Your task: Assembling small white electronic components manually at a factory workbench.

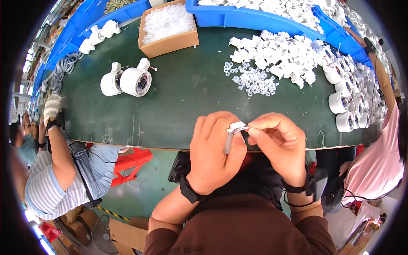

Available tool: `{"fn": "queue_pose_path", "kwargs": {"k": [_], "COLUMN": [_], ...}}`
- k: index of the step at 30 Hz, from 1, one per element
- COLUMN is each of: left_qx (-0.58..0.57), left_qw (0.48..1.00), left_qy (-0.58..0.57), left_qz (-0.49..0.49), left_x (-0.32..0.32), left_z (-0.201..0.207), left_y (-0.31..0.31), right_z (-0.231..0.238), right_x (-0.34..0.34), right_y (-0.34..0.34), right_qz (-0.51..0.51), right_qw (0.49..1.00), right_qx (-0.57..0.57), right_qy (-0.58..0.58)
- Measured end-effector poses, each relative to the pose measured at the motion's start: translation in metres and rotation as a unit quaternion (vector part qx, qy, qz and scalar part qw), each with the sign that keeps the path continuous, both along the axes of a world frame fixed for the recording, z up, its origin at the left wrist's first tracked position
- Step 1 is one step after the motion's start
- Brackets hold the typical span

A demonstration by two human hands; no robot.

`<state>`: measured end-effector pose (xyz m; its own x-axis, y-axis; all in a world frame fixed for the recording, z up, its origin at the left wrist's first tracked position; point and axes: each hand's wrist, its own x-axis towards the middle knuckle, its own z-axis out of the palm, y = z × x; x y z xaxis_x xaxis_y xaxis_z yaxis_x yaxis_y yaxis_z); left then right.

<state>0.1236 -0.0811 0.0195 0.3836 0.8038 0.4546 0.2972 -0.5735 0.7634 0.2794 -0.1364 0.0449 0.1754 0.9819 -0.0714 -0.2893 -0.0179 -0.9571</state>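
Note:
Near the table's front edge, my left hand (216, 153) is closed around a small white plastic piece (236, 126) and a curved grey band (228, 143), which looks like part of a ring. My right hand (278, 142) pinches with thumb and forefinger at the band's right end, by a thin light strip. What lies between the right fingertips is too small to name. Fingers hide much of the band. Beyond my hands lie a pile of small clear plastic sleeves (255, 80) and a heap of white plastic pieces (280, 55).
Two white round housings (135, 81) with wires stand on the green table (182, 102). Behind are a cardboard box (170, 47) of clear parts and a blue bin (255, 19). More housings (340, 102) line the right; grey rings (63, 68) lie left. Co-workers sit on both sides.

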Motion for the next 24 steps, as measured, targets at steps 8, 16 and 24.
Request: {"fn": "queue_pose_path", "kwargs": {"k": [8, 16, 24], "left_qx": [-0.044, 0.031, -0.013], "left_qw": [0.999, 0.999, 1.0], "left_qy": [-0.017, 0.001, 0.01], "left_qz": [-0.012, -0.043, -0.018], "left_x": [0.001, -0.003, -0.004], "left_z": [0.005, 0.0, 0.004], "left_y": [-0.002, 0.006, 0.001], "right_z": [-0.011, -0.007, -0.007], "right_x": [-0.006, 0.006, 0.091], "right_y": [0.0, -0.003, 0.05], "right_qz": [-0.026, 0.059, -0.132], "right_qw": [0.979, 0.997, 0.816], "right_qx": [0.066, -0.016, 0.112], "right_qy": [-0.19, -0.046, -0.551]}}
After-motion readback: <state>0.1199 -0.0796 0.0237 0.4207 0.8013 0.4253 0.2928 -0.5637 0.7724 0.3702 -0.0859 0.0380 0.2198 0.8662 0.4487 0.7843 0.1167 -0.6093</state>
